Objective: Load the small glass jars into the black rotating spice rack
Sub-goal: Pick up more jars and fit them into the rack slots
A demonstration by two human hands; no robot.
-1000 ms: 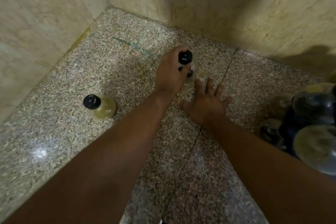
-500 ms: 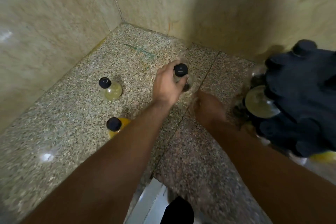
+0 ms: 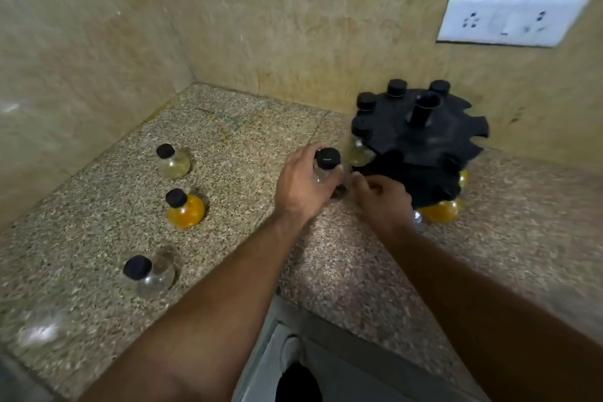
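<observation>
The small glass jar (image 3: 327,170), round-bellied with a black cap, is at mid-frame, just left of the black rack (image 3: 424,143). The left grip (image 3: 300,188) curls round its belly. It is probably light, hard, slick and breakable; holding the belly leaves the neck free for a slot. The right grip (image 3: 381,201) is curled beside it; whether it pinches anything I cannot tell.

The left hand (image 3: 301,188) grips a black-capped jar (image 3: 328,170) just left of the black rack (image 3: 421,143). The right hand (image 3: 381,199), fingers curled, sits beside it. Three jars stand on the granite counter (image 3: 228,147) at left.
</observation>
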